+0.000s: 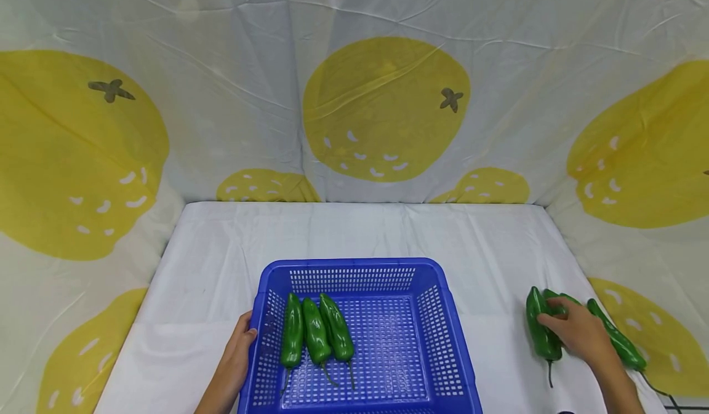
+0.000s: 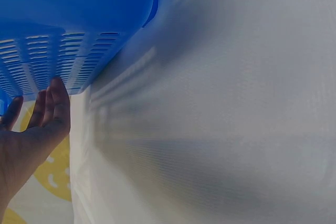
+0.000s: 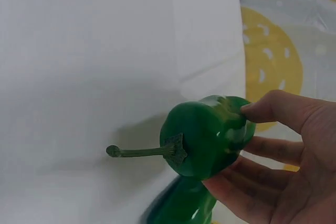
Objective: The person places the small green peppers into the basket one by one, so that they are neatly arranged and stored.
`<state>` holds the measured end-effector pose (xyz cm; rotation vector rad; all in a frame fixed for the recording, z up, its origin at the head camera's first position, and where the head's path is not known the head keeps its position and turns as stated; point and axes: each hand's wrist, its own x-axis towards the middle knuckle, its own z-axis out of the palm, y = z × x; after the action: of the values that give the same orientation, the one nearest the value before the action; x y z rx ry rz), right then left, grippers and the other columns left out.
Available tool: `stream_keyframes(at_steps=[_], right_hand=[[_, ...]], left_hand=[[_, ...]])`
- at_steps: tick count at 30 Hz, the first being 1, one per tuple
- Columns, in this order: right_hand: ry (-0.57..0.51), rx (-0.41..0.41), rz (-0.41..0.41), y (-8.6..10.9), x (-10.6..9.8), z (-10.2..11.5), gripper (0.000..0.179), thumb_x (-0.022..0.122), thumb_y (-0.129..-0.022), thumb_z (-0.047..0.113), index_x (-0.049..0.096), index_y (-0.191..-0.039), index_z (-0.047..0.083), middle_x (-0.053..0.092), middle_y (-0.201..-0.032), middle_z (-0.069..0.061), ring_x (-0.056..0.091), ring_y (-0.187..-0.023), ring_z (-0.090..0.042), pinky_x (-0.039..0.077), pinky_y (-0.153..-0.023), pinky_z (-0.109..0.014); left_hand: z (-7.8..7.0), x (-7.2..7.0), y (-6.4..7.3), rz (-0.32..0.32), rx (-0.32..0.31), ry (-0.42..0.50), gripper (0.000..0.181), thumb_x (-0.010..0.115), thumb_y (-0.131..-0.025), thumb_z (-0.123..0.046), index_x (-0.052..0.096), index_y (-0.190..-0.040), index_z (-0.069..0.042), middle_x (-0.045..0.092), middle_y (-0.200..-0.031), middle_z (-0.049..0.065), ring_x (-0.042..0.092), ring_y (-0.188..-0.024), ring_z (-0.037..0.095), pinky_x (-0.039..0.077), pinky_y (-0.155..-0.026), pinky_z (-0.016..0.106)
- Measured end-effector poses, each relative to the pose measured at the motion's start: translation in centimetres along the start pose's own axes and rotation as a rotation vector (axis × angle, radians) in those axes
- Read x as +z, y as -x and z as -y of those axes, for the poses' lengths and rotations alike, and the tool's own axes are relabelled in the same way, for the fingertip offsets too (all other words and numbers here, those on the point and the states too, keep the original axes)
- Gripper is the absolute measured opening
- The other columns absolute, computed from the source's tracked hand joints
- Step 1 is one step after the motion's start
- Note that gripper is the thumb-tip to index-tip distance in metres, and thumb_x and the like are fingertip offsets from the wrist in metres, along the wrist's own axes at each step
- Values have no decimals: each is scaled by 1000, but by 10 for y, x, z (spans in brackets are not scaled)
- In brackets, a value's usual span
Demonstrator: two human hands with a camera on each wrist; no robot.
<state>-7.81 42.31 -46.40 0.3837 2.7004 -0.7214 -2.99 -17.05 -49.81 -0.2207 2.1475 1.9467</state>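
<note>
Right thumb and fingers pinch a green pepper (image 3: 197,140); right hand (image 1: 578,329) is at the white table's (image 1: 493,242) right side, other peppers (image 1: 617,340) just beside. Left hand (image 1: 235,355): fingers fairly straight, touching the blue basket's (image 1: 384,334) left wall. Three peppers (image 1: 317,334) inside, left half.

Blue basket (image 1: 388,263): plastic, smooth, rim softly shiny, walls perforated. Three green peppers (image 1: 316,334) inside, left: smooth, glossy, bright highlights. Green pepper at right (image 3: 199,135): same slick, shiny skin; stem (image 3: 142,152) duller, matt. White tablecloth (image 1: 343,232): matt cloth, lightly creased. Far lemon-print hanging (image 1: 221,94): smooth cloth, faint sheen, wrinkled.
</note>
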Motion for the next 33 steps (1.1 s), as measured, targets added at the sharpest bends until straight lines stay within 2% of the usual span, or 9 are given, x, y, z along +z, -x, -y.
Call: stream_keyframes(at_steps=[11,16,26,33], right_hand=[[-29,-70,-52,1,-3,36,61,64,-95,29,44,-133,-15,66,-96,-29,67,-75,-25,55,-61,-39],[-58,-118,-92,6,-2,55,58,65,-95,25,46,-133,-14,67,-96,-30,68,-73,-26,56,-61,-40],[-111,-204,-108,12,-1,90,57,66,-95,23,47,-133,-14,64,-101,-34,69,-74,-28,57,-62,-42],[-100,-244,-119,16,-1,113,56,66,-96,27,49,-134,-11,64,-104,-35,69,-74,-28,56,-62,-44]], left_hand=[[1,1,0,2,-3,8,41,24,-107,-14,32,-146,-7,46,-133,24,53,-112,35,48,-85,42],[1,0,0,2,-10,1,42,24,-106,-15,32,-146,-6,46,-134,24,54,-111,35,49,-85,44],[2,0,0,5,-17,0,42,24,-106,-15,31,-147,-6,45,-135,25,54,-112,36,49,-85,46],[2,-1,0,14,-25,12,42,24,-107,-17,30,-148,-7,43,-136,25,54,-112,36,50,-84,48]])
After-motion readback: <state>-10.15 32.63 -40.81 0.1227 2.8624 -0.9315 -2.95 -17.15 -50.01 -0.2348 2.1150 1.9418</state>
